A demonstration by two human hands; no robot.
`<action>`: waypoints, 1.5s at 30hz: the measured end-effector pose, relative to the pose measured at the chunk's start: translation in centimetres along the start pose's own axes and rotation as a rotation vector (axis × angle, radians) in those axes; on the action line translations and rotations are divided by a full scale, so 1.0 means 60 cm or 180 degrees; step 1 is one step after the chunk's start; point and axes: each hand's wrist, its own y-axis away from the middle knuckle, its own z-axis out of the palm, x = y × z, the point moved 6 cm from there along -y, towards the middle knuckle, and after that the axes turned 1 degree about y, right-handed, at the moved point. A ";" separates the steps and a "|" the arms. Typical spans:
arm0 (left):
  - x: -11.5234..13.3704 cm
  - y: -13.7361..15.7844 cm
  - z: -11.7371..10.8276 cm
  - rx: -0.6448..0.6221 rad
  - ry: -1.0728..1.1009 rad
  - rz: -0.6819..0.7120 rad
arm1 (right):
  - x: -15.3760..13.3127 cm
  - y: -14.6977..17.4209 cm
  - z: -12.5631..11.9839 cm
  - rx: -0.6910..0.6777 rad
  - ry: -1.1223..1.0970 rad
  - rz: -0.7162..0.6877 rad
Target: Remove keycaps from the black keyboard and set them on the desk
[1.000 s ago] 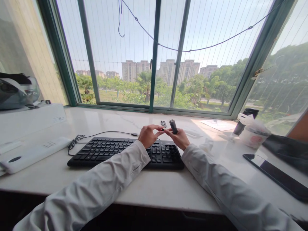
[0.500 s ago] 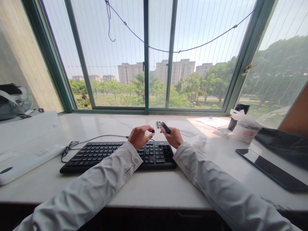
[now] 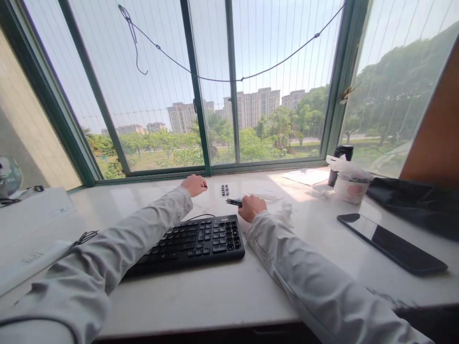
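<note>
My left hand point(image 3: 194, 185) is past the back edge of the keyboard, thumb and finger pinched on a small black keycap point(image 3: 205, 186), mostly covered by the fingers. Several loose keycaps point(image 3: 224, 189) lie in short rows just to its right. My right hand point(image 3: 253, 208) is wrapped round a small black tool point(image 3: 234, 202) with a metal-looking end pointing left; its exact kind is unclear. Under my left forearm lies a black keyboard point(image 3: 201, 239). Key positions at the right of its number pad show no caps.
To the right lie a black phone point(image 3: 390, 243), a tub in a plastic bag point(image 3: 353, 184), a dark bottle point(image 3: 340, 162) and dark cloth point(image 3: 412, 205). Clear plastic point(image 3: 285, 210) and paper point(image 3: 306, 177) are behind my right hand. A white box point(image 3: 39, 215) stands left; a window point(image 3: 208, 119) closes off the back.
My left hand has moved away from the right hand, forward and left beyond the keyboard, with the keycap. The right hand has lowered its tool to near level. The view has turned right and tilted.
</note>
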 end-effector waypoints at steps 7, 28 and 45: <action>-0.003 -0.126 0.057 -0.0187 -0.0060 -0.0361 | 0.001 0.002 -0.008 0.0039 0.0075 -0.0046; 0.004 -0.207 0.177 -0.0414 0.0034 -0.0477 | -0.016 0.003 -0.008 0.0134 0.0074 -0.0187; 0.002 -0.209 0.179 -0.0446 0.0041 -0.0457 | -0.013 0.003 -0.005 0.0022 -0.0003 -0.0159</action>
